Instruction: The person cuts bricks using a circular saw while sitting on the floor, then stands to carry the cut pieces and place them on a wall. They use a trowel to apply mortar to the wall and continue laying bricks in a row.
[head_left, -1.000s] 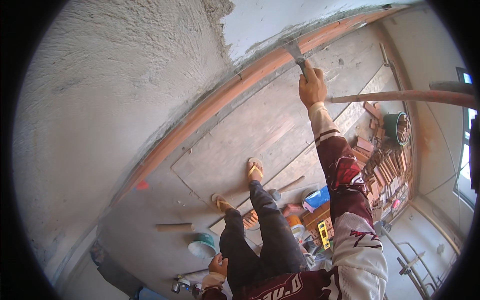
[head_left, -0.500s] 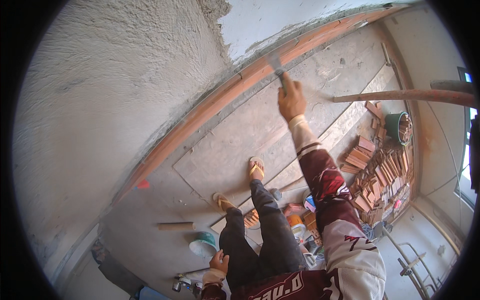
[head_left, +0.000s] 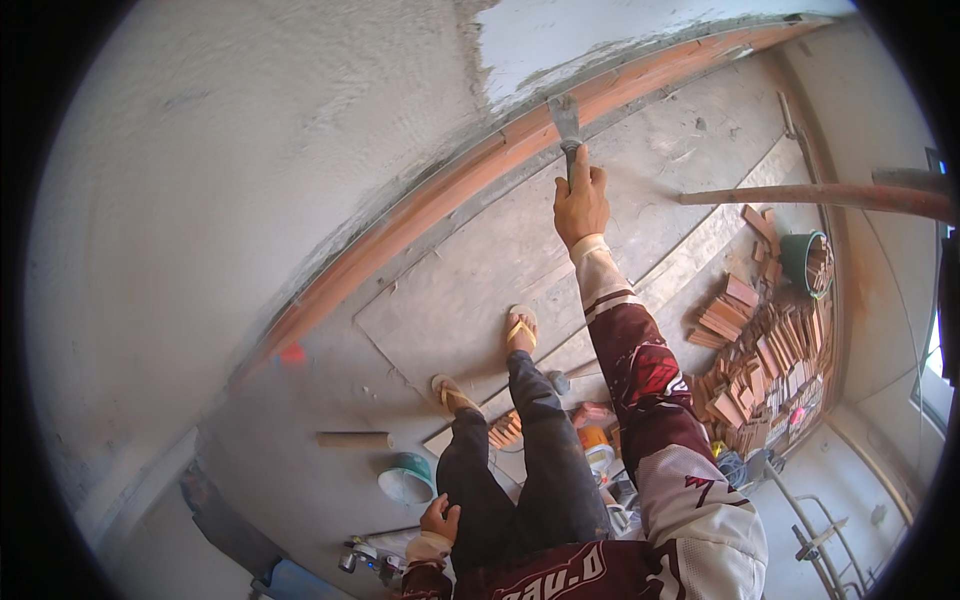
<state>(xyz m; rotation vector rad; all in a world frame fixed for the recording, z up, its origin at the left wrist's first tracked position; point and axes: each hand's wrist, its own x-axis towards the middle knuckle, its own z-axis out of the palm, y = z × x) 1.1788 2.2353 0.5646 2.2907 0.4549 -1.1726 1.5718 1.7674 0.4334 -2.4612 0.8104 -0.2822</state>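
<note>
My right hand [head_left: 582,208] is stretched out ahead and closed round the dark handle of a putty knife [head_left: 566,120]. The index finger lies along the handle toward the blade. The flat grey blade reaches over a band of reddish tiles [head_left: 440,196] along the foot of the wall, its tip near the band's upper edge; whether it touches cannot be made out. Beside my left thigh hangs my left hand [head_left: 438,520], its fingers loosely bent and thumb apart, with nothing visible in it. Rough grey plaster [head_left: 270,130] covers the wall above the tiles.
Stacked reddish tiles [head_left: 765,365] and a green bucket of tile pieces [head_left: 805,262] lie at right, below a rusty pole [head_left: 800,196]. Near my feet are a green basin [head_left: 408,480], a short tube-like piece [head_left: 355,440] and cluttered containers [head_left: 595,445].
The putty knife's blade, blurred before, now shows sharply, tilted differently over the tile band. My right hand has shifted slightly down, and the whole view has turned a little. My left hand stays low.
</note>
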